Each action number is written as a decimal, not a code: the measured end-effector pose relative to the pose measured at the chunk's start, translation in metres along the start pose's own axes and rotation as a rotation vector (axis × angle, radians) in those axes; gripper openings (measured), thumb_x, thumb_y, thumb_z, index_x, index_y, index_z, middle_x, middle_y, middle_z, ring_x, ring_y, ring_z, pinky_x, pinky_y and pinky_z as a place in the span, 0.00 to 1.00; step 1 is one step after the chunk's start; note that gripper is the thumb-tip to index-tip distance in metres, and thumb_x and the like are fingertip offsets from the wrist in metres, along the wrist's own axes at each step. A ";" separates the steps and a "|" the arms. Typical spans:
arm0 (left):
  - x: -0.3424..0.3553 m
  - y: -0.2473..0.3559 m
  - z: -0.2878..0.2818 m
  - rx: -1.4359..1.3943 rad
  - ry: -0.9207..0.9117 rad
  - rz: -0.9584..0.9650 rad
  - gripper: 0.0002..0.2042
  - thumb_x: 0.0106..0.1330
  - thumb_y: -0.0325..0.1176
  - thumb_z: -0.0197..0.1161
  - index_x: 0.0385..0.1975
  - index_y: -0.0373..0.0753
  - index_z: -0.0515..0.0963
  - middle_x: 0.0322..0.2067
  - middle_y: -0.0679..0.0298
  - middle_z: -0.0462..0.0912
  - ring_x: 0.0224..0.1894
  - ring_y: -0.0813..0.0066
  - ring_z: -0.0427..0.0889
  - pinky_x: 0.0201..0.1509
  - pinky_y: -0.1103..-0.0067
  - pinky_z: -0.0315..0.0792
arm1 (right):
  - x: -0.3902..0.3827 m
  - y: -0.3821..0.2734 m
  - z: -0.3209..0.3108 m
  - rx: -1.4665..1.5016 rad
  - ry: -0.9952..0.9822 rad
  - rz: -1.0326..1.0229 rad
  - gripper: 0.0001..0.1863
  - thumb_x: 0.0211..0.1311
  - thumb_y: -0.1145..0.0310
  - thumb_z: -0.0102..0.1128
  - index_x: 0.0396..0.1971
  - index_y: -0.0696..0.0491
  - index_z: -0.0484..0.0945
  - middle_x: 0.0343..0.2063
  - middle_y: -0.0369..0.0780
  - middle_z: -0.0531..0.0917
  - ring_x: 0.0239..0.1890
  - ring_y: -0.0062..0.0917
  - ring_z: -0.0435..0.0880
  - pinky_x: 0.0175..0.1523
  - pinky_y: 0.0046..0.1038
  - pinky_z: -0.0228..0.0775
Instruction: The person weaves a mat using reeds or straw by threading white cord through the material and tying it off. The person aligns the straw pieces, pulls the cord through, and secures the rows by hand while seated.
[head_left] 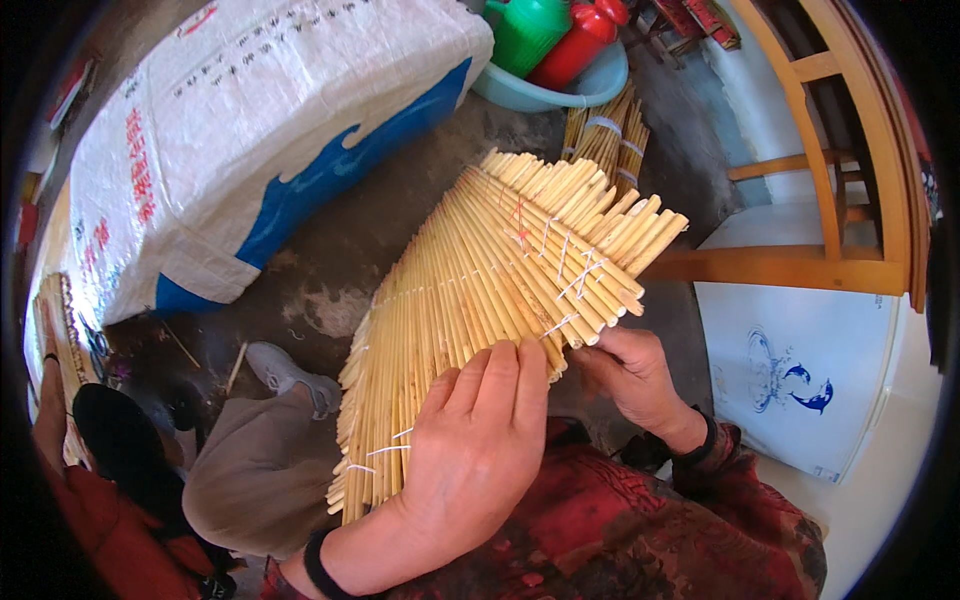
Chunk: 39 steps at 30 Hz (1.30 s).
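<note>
A mat of yellow reed stalks (450, 290), laid side by side and tied with white thread, slants across the middle. Loose thread ends stick up along its right part and its lower left corner. My left hand (475, 435) lies over the near edge, its fingers pressed together on the stalks and its thumb hidden. My right hand (635, 378) is closed at the near right corner. Its fingertips go partly behind the stalk ends, so I cannot make out what they pinch. More stalks jut out at the mat's far right corner.
A large white and blue woven sack (270, 130) fills the far left. A pale blue basin (600, 88) holds green and red vessels, with tied stalk bundles (605, 135) below it. A wooden frame (780, 268) and white cabinet (790, 370) stand right. Another person's arm (48, 410) shows at left.
</note>
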<state>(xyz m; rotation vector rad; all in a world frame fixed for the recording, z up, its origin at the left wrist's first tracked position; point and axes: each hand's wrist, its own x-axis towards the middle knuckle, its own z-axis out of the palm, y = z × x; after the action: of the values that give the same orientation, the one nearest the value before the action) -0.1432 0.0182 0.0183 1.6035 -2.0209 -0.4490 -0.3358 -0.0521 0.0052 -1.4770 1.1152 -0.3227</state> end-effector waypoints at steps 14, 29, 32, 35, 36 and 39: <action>0.031 0.000 0.022 0.230 0.118 -0.070 0.07 0.53 0.24 0.57 0.27 0.38 0.66 0.25 0.57 0.72 0.24 0.59 0.76 0.26 0.69 0.71 | 0.021 -0.007 0.006 0.285 -0.022 0.081 0.09 0.66 0.69 0.52 0.36 0.59 0.75 0.18 0.35 0.73 0.17 0.15 0.72 0.21 0.21 0.69; 0.010 -0.020 -0.045 0.156 0.067 -0.083 0.10 0.53 0.24 0.61 0.35 0.36 0.71 0.29 0.54 0.76 0.31 0.52 0.77 0.32 0.65 0.71 | 0.026 -0.044 0.004 0.656 -0.318 0.120 0.15 0.66 0.72 0.47 0.51 0.61 0.66 0.39 0.47 0.80 0.32 0.30 0.84 0.37 0.33 0.80; -0.007 -0.024 -0.091 0.144 0.016 -0.069 0.11 0.52 0.25 0.63 0.36 0.37 0.74 0.30 0.55 0.78 0.34 0.52 0.77 0.37 0.66 0.71 | 0.017 -0.050 -0.026 0.007 -0.187 -0.143 0.13 0.65 0.71 0.51 0.45 0.61 0.74 0.36 0.42 0.81 0.29 0.22 0.83 0.30 0.22 0.77; -0.024 -0.029 -0.120 0.174 -0.014 -0.085 0.12 0.51 0.25 0.64 0.37 0.37 0.75 0.31 0.56 0.79 0.35 0.54 0.78 0.38 0.67 0.71 | 0.012 -0.062 -0.069 -0.018 -0.039 -0.280 0.10 0.64 0.69 0.53 0.37 0.60 0.78 0.31 0.39 0.82 0.27 0.17 0.80 0.30 0.18 0.74; -0.029 -0.034 -0.122 0.181 0.026 -0.073 0.13 0.51 0.25 0.64 0.37 0.38 0.76 0.32 0.56 0.79 0.35 0.55 0.78 0.39 0.68 0.70 | 0.017 -0.066 -0.078 0.038 0.008 -0.347 0.10 0.64 0.69 0.54 0.36 0.60 0.78 0.30 0.38 0.82 0.27 0.17 0.80 0.32 0.18 0.74; -0.053 -0.045 -0.133 0.198 0.054 -0.094 0.13 0.50 0.24 0.64 0.38 0.39 0.77 0.32 0.58 0.80 0.35 0.57 0.78 0.41 0.69 0.69 | 0.057 -0.087 -0.052 -0.023 -0.008 -0.505 0.10 0.63 0.69 0.54 0.36 0.60 0.79 0.31 0.39 0.82 0.33 0.19 0.81 0.41 0.20 0.74</action>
<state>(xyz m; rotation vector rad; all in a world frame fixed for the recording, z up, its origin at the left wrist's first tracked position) -0.0207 0.0665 0.0912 1.8139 -2.0082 -0.2416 -0.3066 -0.1421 0.0735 -1.7687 0.7263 -0.6535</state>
